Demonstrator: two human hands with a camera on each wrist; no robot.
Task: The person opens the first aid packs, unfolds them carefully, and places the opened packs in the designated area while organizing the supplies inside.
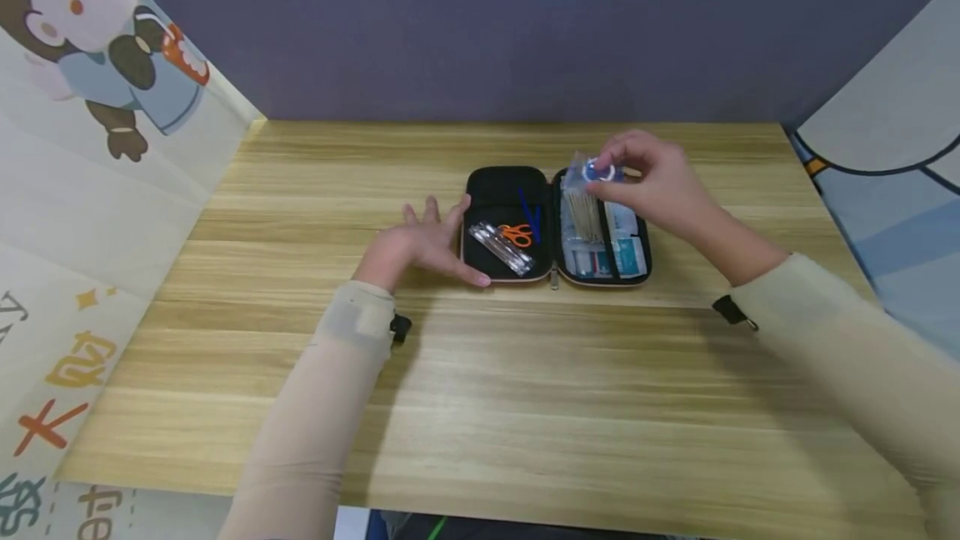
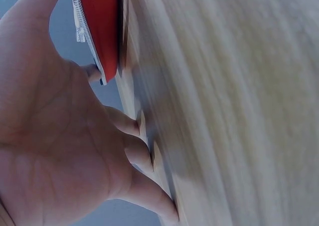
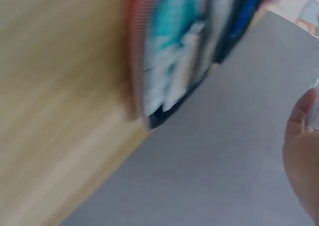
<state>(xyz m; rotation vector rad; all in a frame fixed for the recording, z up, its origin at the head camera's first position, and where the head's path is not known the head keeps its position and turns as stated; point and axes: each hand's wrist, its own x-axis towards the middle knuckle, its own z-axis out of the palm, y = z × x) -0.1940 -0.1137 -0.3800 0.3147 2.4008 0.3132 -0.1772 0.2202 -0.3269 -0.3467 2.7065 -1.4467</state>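
A zip case, black inside and red outside, lies spread open on the table. My left hand has its fingers spread, with thumb and forefinger at the case's left edge. In the left wrist view its other fingertips meet the wood. My right hand pinches the top of a clear bag of thin sticks over the right half. Orange-handled scissors, a blue item and a clear packet of slim items lie in the left half. White and teal packets sit under a black strap.
The wooden table reaches well forward of the case. Behind it stands a dark blue-grey panel. Printed cartoon panels flank both sides, the left one close along the table edge.
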